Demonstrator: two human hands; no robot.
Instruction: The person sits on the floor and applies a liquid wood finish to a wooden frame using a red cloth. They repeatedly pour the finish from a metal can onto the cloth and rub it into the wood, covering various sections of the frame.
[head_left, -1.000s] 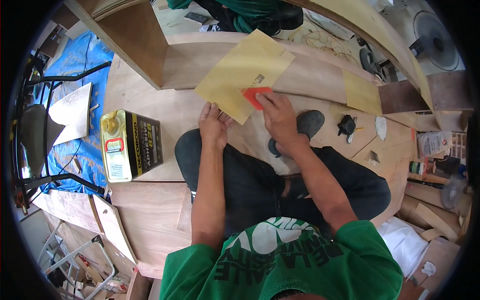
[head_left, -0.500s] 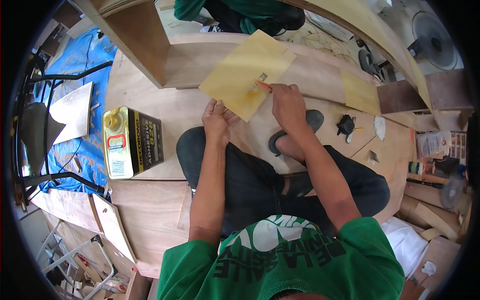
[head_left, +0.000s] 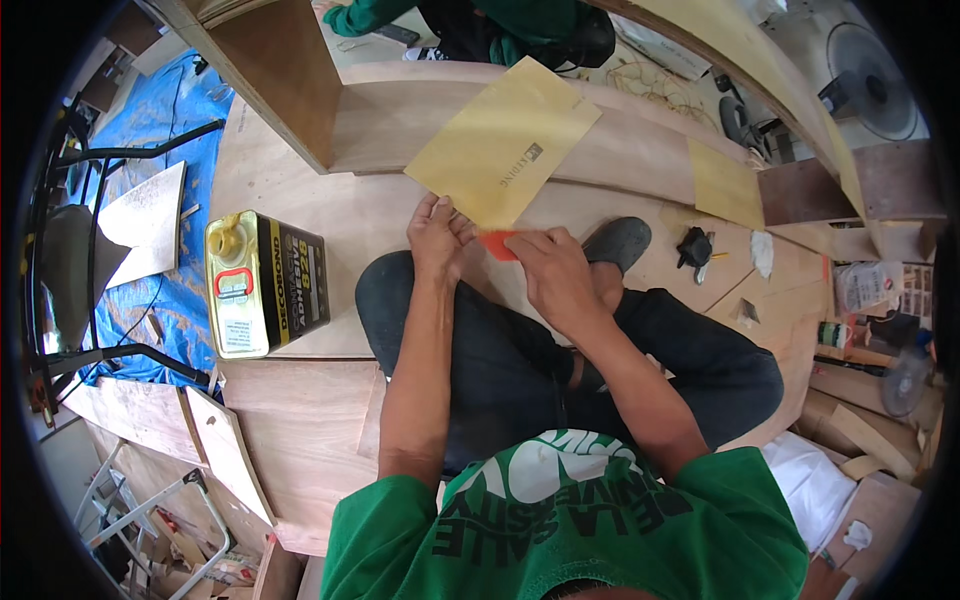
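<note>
A yellow sheet [head_left: 505, 135] with dark printing on it is tilted up over the wooden board. My left hand [head_left: 436, 242] pinches its near corner between thumb and fingers. In my right hand [head_left: 558, 278] is a flat orange-red spreader [head_left: 497, 245], its blade at the sheet's near edge beside my left fingers. Whether the blade touches the sheet, I cannot tell. A metal adhesive can [head_left: 268, 290] with a yellow spout and red handle stands upright at the left, apart from my hands.
A wooden frame [head_left: 300, 90] rises beyond the sheet. To the right, another yellow sheet [head_left: 725, 185] lies on the long board, near a black tool [head_left: 694, 247]. A person in a green sleeve [head_left: 372, 15] is at the far side. A ladder [head_left: 160, 505] stands lower left.
My right hand has drawn the spreader back from the sheet's middle to its near edge. The sheet has shifted slightly right. Across from me, the person's arm has moved left.
</note>
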